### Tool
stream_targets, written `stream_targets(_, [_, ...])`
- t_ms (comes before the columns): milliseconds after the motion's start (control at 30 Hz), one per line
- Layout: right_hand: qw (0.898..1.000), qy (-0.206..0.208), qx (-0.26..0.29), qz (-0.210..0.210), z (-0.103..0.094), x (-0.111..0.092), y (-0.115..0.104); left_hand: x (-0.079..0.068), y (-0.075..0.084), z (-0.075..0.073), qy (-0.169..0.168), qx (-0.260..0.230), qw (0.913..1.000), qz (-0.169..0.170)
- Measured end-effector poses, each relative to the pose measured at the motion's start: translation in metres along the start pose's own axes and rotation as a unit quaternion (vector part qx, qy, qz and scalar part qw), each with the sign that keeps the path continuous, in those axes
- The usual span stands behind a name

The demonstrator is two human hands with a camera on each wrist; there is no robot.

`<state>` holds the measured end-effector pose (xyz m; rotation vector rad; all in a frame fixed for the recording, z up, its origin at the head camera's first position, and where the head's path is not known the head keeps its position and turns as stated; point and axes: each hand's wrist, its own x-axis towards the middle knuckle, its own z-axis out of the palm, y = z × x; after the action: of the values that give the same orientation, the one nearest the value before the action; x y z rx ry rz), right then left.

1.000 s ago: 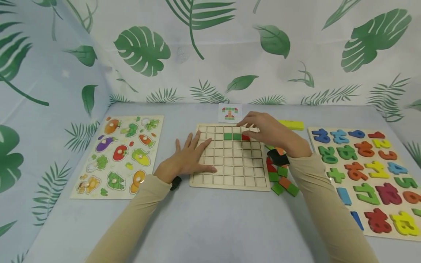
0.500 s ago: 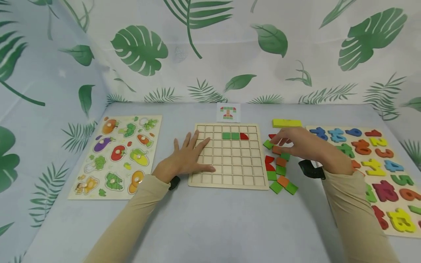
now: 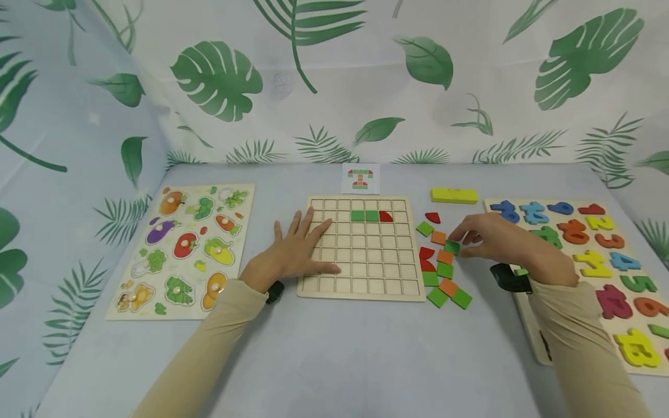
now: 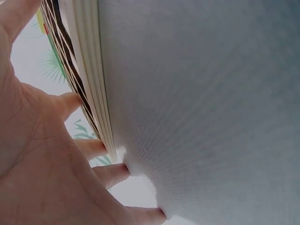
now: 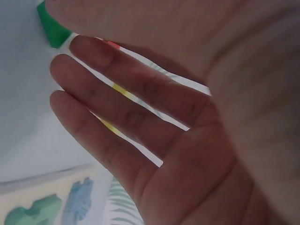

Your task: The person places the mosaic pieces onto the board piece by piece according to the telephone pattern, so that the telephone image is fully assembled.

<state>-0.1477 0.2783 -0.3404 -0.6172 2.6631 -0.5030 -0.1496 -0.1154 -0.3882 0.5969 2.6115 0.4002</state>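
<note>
My left hand [image 3: 292,252] lies spread on the left side of a wooden grid board [image 3: 360,288], and the left wrist view shows its fingers along the board's edge. One row of the board holds two green square tiles [image 3: 364,216] and a red quarter-round tile [image 3: 385,216]. To the right of the board, my right hand [image 3: 493,239] has thumb and index finger at opposite edges of a green square tile [image 3: 452,248], pinching it at table level. This green tile [image 5: 54,28] shows by the thumb tip in the right wrist view. The other fingers are loosely bent.
Loose green, orange and red tiles [image 3: 445,270] lie between board and right hand. A pattern card [image 3: 360,179] stands behind the board, with a yellow block [image 3: 453,195] to its right. A vegetable puzzle [image 3: 180,249] lies left, a number puzzle [image 3: 590,271] right.
My right hand has left the red quarter-round tile on the board and moved right and toward me to the loose tiles, reaching a green one. The left hand stays put.
</note>
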Motion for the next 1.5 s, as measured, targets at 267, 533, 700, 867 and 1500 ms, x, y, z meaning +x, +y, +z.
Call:
stream_targets(267, [1.000, 0.010, 0.018, 0.011, 0.004, 0.007, -0.003, -0.002, 0.000, 0.000, 0.000, -0.011, 0.9999, 0.002])
stream_targets(533, [1.000, 0.016, 0.004, 0.020, 0.006, 0.015, -0.006, -0.002, -0.001, 0.001, 0.002, -0.012, 0.9999, 0.002])
stream_targets(700, [1.000, 0.014, 0.007, 0.028, 0.006, 0.015, -0.006, -0.002, -0.001, 0.000, 0.003, -0.013, 0.9999, 0.003])
stream_targets(867, [0.999, 0.008, 0.019, 0.044, 0.006, 0.013, -0.004, 0.000, 0.001, 0.000, 0.001, -0.009, 0.9999, 0.008])
stream_targets(1500, [0.997, 0.048, 0.050, 0.035, 0.006, 0.010, 0.003, -0.002, -0.001, 0.001, 0.024, 0.016, 0.9995, 0.010])
